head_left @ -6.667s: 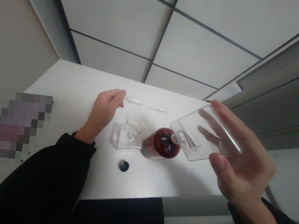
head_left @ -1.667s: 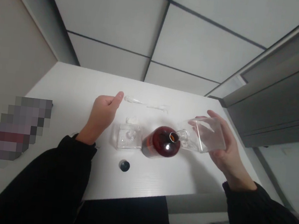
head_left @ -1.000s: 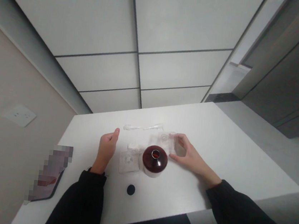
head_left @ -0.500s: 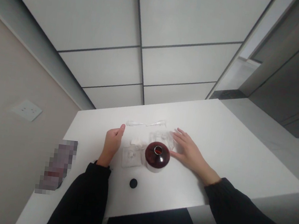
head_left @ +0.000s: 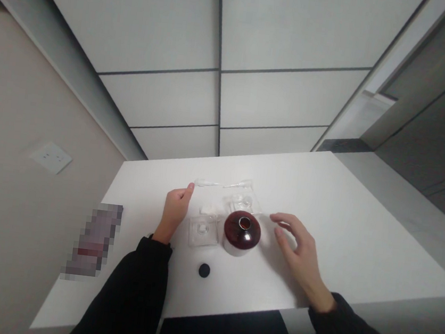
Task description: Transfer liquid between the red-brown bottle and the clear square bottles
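Note:
My left hand (head_left: 176, 210) rests at the left of the packaging, thumb up and fingers curled in; whatever they may hold is hidden. A round container with a glossy dark red lid (head_left: 241, 229) and a silver ring round the hole on top stands upright on the table. Its lower part (head_left: 236, 251) is pale. To its right, my right hand (head_left: 299, 248) hovers with fingers bent and apart, not touching it. One clear plastic tray (head_left: 204, 231) lies left of the container, another clear plastic piece (head_left: 238, 202) behind it. A small black disc (head_left: 204, 270) lies in front.
Clear plastic wrapping (head_left: 208, 183) stretches along the far side of the packaging. A pixelated item (head_left: 92, 240) lies at the left end of the white table (head_left: 286, 174). A wall with a socket (head_left: 52, 157) borders the left side, and pale panels (head_left: 178, 97) rise behind.
My right hand has drawn back rightward, away from the container and the clear plastic behind it. My left hand keeps its curled shape. The view has shifted slightly.

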Demonstrator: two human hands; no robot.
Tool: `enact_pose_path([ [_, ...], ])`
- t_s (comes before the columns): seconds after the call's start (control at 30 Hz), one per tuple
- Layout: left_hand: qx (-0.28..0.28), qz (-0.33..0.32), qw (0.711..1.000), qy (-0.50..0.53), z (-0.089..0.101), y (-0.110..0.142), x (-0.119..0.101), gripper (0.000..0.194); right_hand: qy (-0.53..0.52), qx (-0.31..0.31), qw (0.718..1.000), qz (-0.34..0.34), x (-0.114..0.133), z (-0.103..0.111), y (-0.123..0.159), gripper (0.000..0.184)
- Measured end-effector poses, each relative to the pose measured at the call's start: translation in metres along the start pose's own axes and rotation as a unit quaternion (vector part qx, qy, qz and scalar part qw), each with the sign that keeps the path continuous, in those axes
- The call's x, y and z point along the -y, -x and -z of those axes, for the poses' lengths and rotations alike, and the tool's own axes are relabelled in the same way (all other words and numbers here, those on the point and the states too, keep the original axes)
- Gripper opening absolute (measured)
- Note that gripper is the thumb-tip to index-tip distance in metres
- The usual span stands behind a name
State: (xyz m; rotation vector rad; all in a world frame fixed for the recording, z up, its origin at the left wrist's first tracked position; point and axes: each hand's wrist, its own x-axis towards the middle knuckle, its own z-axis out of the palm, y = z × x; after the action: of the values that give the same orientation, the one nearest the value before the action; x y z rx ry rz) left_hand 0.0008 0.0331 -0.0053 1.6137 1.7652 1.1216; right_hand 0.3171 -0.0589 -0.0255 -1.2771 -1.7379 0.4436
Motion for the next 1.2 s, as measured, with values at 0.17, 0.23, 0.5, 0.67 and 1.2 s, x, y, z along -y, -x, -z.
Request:
enact_pose_path([
  [0.17, 0.009, -0.007, 1.0, 0.003, -0.003, 0.0, 0.001, 0.054, -0.07, 0.009, 0.997, -0.017, 0.043, -0.037, 0.034, 0.084],
  [0.23, 0.01, -0.011, 1.0, 0.005, -0.004, 0.0, 0.001, 0.053, -0.071, -0.012, 0.996, -0.054, 0.053, -0.055, 0.037, 0.09],
  [0.5, 0.029, -0.061, 0.998, 0.007, 0.004, 0.004, -0.011, 0.042, -0.049, -0.079, 0.988, -0.12, 0.061, -0.077, 0.027, 0.075],
  [0.67, 0.152, -0.157, 0.976, -0.009, 0.01, 0.013, -0.052, 0.034, -0.013, -0.067, 0.996, -0.056, 0.054, -0.047, 0.037, 0.068],
  [1.2, 0.365, -0.281, 0.841, -0.283, -0.021, 0.023, -0.11, 0.096, 0.124, -0.09, 0.988, 0.011, 0.02, 0.046, 0.032, 0.063],
])
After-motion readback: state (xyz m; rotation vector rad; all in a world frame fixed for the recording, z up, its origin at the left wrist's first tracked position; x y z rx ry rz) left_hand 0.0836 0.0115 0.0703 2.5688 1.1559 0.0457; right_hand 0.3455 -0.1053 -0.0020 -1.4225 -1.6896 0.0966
